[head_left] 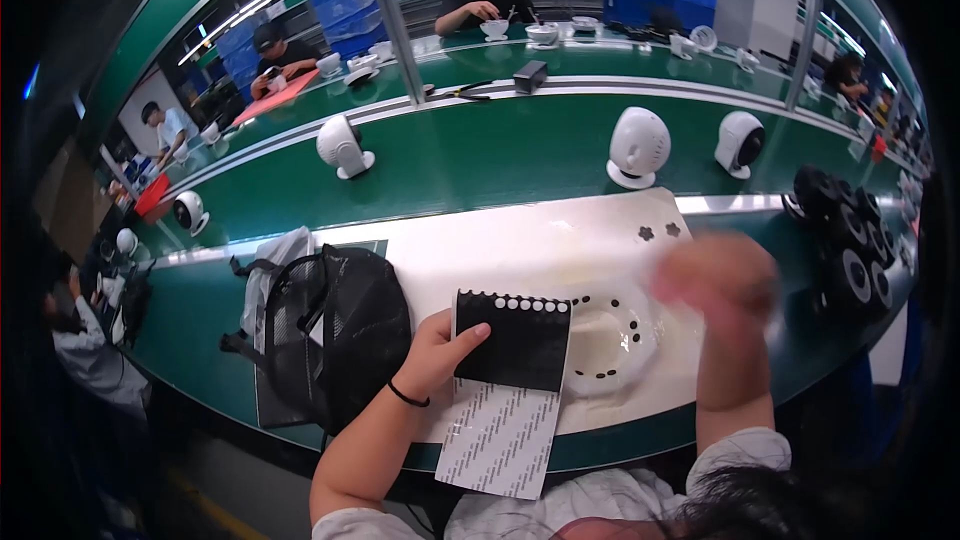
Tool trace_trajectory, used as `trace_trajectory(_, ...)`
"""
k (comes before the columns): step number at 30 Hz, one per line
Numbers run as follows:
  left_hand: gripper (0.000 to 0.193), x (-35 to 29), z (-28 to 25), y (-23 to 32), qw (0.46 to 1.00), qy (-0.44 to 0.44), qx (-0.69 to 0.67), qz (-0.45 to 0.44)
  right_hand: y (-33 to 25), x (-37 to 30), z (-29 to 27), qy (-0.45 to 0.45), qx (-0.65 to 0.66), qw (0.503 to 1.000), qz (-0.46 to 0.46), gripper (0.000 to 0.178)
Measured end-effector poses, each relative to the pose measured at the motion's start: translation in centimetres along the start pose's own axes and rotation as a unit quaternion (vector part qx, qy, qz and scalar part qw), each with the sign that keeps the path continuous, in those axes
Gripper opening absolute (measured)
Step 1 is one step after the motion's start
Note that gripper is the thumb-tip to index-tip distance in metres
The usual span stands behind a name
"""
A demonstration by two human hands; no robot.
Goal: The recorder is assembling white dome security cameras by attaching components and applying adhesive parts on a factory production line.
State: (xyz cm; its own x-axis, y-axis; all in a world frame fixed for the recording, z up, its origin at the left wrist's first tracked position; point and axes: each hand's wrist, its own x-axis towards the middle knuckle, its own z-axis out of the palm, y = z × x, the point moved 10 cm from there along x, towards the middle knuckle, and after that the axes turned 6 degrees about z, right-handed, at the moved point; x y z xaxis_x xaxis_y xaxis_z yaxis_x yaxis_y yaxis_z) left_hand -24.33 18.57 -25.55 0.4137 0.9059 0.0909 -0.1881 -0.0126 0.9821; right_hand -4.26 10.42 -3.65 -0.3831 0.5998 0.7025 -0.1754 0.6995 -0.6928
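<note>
My left hand (432, 358) grips a sheet of black round adhesive pads (510, 345) by its left edge, thumb on top. A row of white circles runs along the sheet's upper edge, and its printed white backing paper (498, 440) hangs toward me. Just right of the sheet, a clear round piece (648, 345) lies on the white mat (450, 240) with several small black pads spaced around it. My right hand (718, 280) is smeared by motion above the mat's right side, so its fingers cannot be read. Beyond it lie two dark flower-shaped pieces (659, 231).
A black mesh bag (350, 340) stands left of the mat. Black round parts (850, 245) are piled at the right. White rounded devices on bases (640, 145) stand along the green belt (480, 155). Past the metal rail are pliers (468, 91), a dark box (530, 76) and co-workers.
</note>
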Motion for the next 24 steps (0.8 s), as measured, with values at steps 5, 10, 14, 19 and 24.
trace_trajectory(5,0.025,2.1,2.2,-0.9,1.000,-0.019,-0.013,0.015,-11.7,-4.7,2.8,-0.207,0.217,0.913,-0.275,0.012)
trace_trajectory(10,0.026,-0.5,-0.9,-1.4,0.999,0.040,0.007,-0.027,-8.7,-3.8,5.4,-0.363,0.190,0.887,-0.215,0.021)
trace_trajectory(14,0.027,2.2,3.7,-0.3,0.999,-0.037,-0.038,0.001,-11.8,-4.6,6.9,-0.400,0.093,0.897,-0.165,0.022)
trace_trajectory(19,0.028,0.7,0.8,-1.2,1.000,0.002,-0.016,-0.022,-8.8,-4.9,8.3,-0.455,0.136,0.873,-0.113,0.022)
trace_trajectory(24,0.029,0.1,-0.5,-1.4,0.999,0.024,-0.006,-0.035,-8.1,-3.6,7.0,-0.390,0.100,0.902,-0.157,0.017)
